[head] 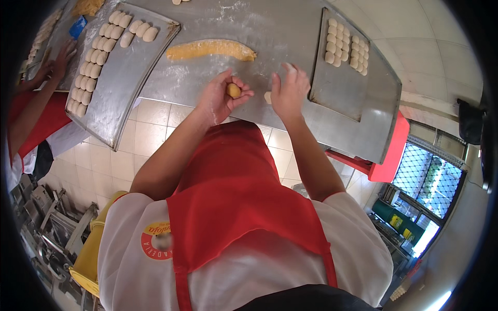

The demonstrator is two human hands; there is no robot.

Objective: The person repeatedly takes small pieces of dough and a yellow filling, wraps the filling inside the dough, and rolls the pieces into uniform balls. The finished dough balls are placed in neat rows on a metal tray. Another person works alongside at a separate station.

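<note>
In the cupped fingers of my left hand [220, 99] rests a small yellow-brown ball [233, 90], which looks like dough or filling. My right hand [290, 91] is over the steel table [249, 27], its thumb apart from its fingers, and I see nothing in it. Just left of that thumb lies a small pale dough piece [268, 97]; whether they touch is hard to tell. Beyond both hands stretches a long yellow roll [210, 49], dusted with flour.
A metal tray [124, 74] with rows of pale dough pieces [90, 70] juts over the table's front edge at left. Another tray [338, 91] at right carries more pieces [337, 41]. A co-worker's hands [58, 64] are at far left, near a blue scraper [78, 27].
</note>
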